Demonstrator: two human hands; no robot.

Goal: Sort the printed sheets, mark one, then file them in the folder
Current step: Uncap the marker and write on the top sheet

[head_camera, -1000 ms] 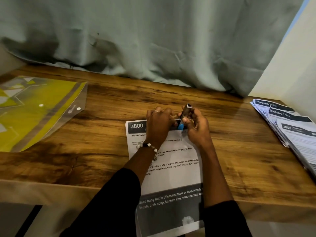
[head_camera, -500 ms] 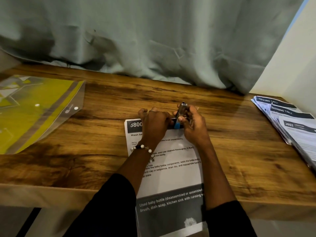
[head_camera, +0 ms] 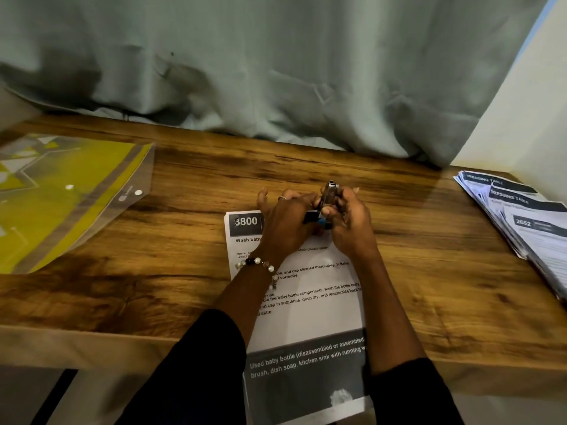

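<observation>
"3800" on near sheet (head_camera: pixel 310 302), "2652" on right stack (head_camera: pixel 527 222)

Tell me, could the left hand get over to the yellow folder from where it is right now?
Probably yes. Bare table lies between the left hand and the folder, with nothing in the way. But that hand is pinching the pen with the right hand, so it must let go first.

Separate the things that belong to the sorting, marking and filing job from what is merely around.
Job:
- sheet numbered 3800, under both hands
- marker, pinched by the right hand; left hand touches its lower end
- stack of printed sheets, far right
- yellow folder, far left

Just there:
- curtain
- bead bracelet
</observation>
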